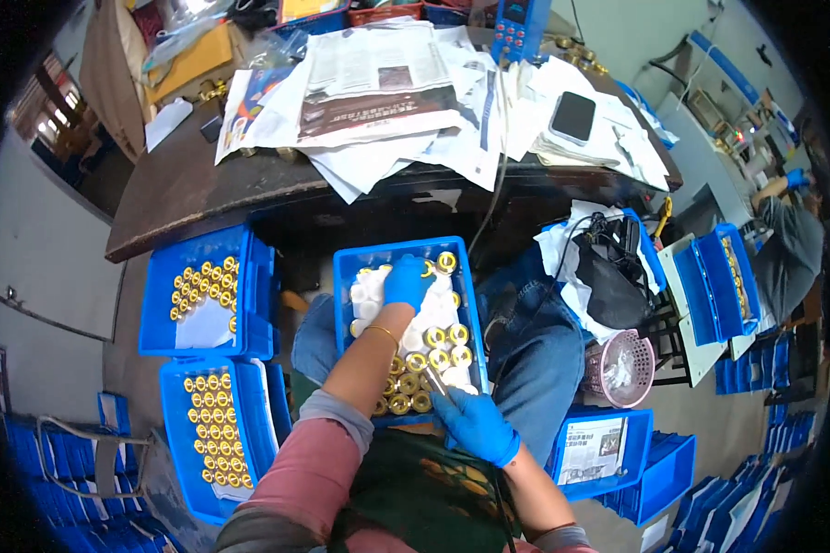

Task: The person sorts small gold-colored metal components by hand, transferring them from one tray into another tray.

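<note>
Two gloved hands work over a blue bin [346, 276] on our lap at centre frame, half filled with brass rings [436, 358] and white caps [369, 290]. Our left hand [406, 281] reaches to the far end of the bin, fingers curled down onto the white caps; whether they grip one we cannot tell. Our right hand [475, 424] rests at the near rim, fingers pinched on a thin metal tool [435, 381] whose tip lies just beside the rings.

We judge the step as picking a piece from the bin to work with the tool; the next move would call for a clean lift of one piece without disturbing its neighbours.

Two more bins [249, 276] of rings sit at lower left. Newspapers [378, 92] and a phone [572, 116] cover the desk [185, 194] above. Another person's sleeve [788, 249] shows at far right.
</note>
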`<control>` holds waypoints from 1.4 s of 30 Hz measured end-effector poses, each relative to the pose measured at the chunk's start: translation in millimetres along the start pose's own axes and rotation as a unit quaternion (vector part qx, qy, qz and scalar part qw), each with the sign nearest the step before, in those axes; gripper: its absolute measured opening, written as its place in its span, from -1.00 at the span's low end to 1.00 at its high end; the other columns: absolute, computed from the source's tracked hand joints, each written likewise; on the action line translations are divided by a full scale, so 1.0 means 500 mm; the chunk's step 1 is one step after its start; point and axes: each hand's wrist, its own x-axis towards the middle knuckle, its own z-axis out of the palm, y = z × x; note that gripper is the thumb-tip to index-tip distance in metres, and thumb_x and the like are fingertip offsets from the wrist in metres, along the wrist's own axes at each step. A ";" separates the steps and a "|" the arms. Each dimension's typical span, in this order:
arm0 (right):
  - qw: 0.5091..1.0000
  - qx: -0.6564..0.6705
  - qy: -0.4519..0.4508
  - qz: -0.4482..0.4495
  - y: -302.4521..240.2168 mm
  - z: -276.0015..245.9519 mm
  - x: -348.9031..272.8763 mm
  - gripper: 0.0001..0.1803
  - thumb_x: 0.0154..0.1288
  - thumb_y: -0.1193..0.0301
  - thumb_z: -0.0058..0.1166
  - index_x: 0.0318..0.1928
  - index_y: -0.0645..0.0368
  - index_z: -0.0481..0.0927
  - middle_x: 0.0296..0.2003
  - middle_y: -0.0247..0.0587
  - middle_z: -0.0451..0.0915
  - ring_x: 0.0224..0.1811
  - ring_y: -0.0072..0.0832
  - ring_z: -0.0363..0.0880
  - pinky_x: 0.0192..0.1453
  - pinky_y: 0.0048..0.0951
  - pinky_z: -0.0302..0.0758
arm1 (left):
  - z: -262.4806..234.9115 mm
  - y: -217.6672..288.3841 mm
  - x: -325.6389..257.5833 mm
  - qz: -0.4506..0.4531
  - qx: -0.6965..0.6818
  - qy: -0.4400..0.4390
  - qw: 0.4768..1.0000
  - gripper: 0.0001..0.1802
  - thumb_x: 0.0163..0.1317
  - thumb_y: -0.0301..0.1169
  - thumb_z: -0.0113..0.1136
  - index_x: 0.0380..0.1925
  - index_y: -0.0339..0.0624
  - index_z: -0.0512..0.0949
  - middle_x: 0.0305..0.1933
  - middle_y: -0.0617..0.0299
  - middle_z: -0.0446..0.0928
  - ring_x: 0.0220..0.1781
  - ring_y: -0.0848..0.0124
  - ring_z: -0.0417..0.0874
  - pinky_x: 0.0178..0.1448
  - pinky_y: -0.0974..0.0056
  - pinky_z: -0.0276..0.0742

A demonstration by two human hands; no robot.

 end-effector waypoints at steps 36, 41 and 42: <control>0.941 -0.224 0.183 -0.176 -0.064 0.074 -0.028 -0.74 0.25 0.29 -0.11 -0.39 0.26 0.47 -0.66 0.03 0.48 -0.63 -0.11 0.50 -0.54 -0.21 0.40 | -0.321 0.178 -0.403 -0.017 -0.693 -0.088 0.715 -0.36 0.10 -0.66 -0.04 0.22 -0.33 0.07 0.11 0.05 0.32 0.06 0.37 0.40 0.11 0.33 0.37; 0.951 -0.230 0.139 -0.155 -0.055 0.105 -0.029 -0.74 0.25 0.28 -0.12 -0.37 0.24 0.47 -0.66 0.06 0.47 -0.60 -0.09 0.51 -0.54 -0.20 0.40 | -0.324 0.169 -0.429 -0.083 -0.702 -0.063 0.704 -0.35 0.06 -0.64 0.03 0.21 -0.28 0.12 0.06 0.06 0.35 0.00 0.39 0.42 0.05 0.35 0.41; 0.952 -0.230 0.130 -0.154 -0.051 0.111 -0.026 -0.74 0.25 0.28 -0.12 -0.37 0.24 0.47 -0.66 0.06 0.47 -0.60 -0.09 0.51 -0.54 -0.20 0.40 | -0.324 0.160 -0.436 -0.090 -0.703 -0.058 0.704 -0.35 0.06 -0.64 0.03 0.21 -0.28 0.12 0.06 0.06 0.35 0.00 0.39 0.42 0.05 0.35 0.41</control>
